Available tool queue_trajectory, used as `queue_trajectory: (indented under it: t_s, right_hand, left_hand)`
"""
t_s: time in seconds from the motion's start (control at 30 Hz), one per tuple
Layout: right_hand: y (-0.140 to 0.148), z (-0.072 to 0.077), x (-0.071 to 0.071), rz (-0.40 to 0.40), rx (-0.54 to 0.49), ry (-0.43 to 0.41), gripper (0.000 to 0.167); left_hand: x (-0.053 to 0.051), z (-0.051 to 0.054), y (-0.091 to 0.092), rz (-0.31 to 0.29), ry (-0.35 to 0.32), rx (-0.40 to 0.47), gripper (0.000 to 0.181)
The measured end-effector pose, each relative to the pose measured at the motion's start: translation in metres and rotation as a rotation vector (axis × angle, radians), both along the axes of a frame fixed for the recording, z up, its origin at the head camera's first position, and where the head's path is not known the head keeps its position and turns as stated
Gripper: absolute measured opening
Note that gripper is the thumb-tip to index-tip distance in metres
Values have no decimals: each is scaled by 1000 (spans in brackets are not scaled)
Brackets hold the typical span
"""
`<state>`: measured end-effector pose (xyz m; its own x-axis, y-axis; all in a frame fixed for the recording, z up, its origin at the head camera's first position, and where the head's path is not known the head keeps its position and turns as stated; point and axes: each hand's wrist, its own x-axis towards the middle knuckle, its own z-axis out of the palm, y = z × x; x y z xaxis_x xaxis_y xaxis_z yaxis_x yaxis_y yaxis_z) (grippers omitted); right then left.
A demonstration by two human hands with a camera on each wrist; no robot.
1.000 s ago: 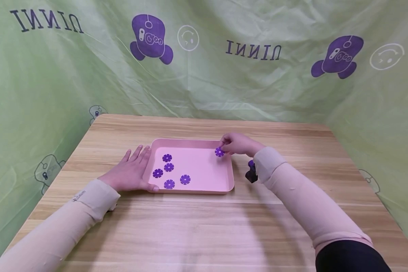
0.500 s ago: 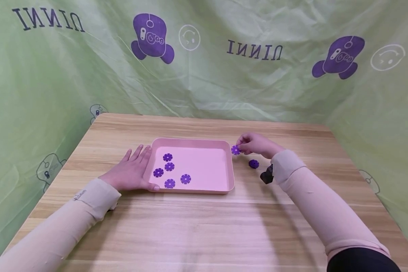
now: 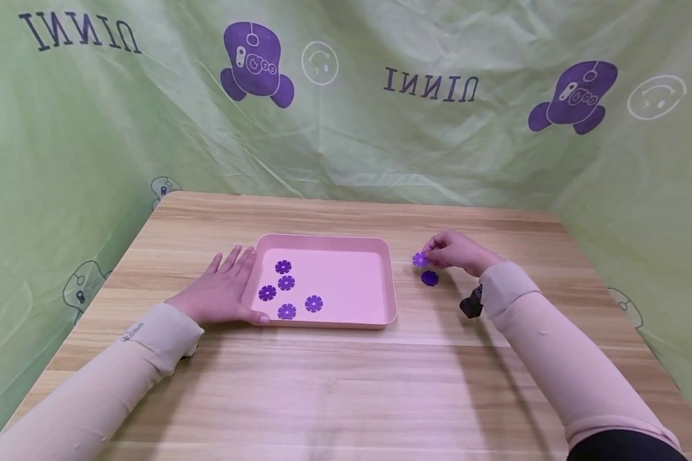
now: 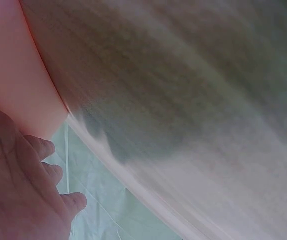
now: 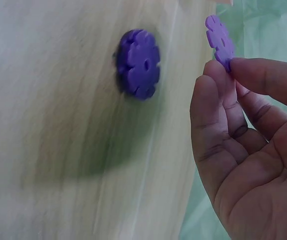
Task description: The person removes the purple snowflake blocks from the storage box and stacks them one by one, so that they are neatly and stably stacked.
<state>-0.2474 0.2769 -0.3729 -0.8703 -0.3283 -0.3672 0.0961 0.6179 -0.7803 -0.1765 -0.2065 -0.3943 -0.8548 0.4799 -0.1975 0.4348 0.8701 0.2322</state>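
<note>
Between thumb and fingertips, my right hand (image 3: 457, 251) pinches a purple notched disc (image 3: 420, 259) just right of the pink tray (image 3: 352, 323); the right wrist view shows the same disc (image 5: 220, 40) held by its edge. Below it on the table lies a small stack of purple discs (image 3: 429, 278), seen closer in the right wrist view as a stack (image 5: 139, 65). My left hand (image 3: 222, 291) rests with spread fingers against the tray's left side. Several separate purple discs (image 3: 286, 283) lie in the left part of the tray.
The wooden table (image 3: 323, 390) extends around the tray. Behind and beside it hangs a green printed cloth (image 3: 346, 141). A black device (image 3: 471, 303) sits at the right wrist.
My right hand, still pinching a disc, has moved right from over the tray's far right corner to beside the stack, which has come into view. The left hand has stayed put.
</note>
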Motion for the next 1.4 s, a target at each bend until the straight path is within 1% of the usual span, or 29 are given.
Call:
queue_trajectory:
  t_s: [0.2, 0.5, 0.8, 1.13, 1.4]
  right_hand:
    - [10, -4, 5, 20, -16, -35, 18]
    - [20, -11, 9, -4, -13, -74, 20]
    - [24, -13, 13, 6, -8, -86, 19]
    - [23, -16, 11, -1, 32, -100, 20]
    - [22, -19, 11, -5, 58, -87, 19]
  left_hand:
    - [-1, -2, -1, 5, 0, 8, 144]
    - [-2, -4, -1, 9, 5, 8, 145]
    - [-1, -4, -1, 8, -2, 24, 144]
    - [-2, -3, -1, 12, -3, 26, 144]
    - [-1, -2, 0, 15, -11, 28, 144]
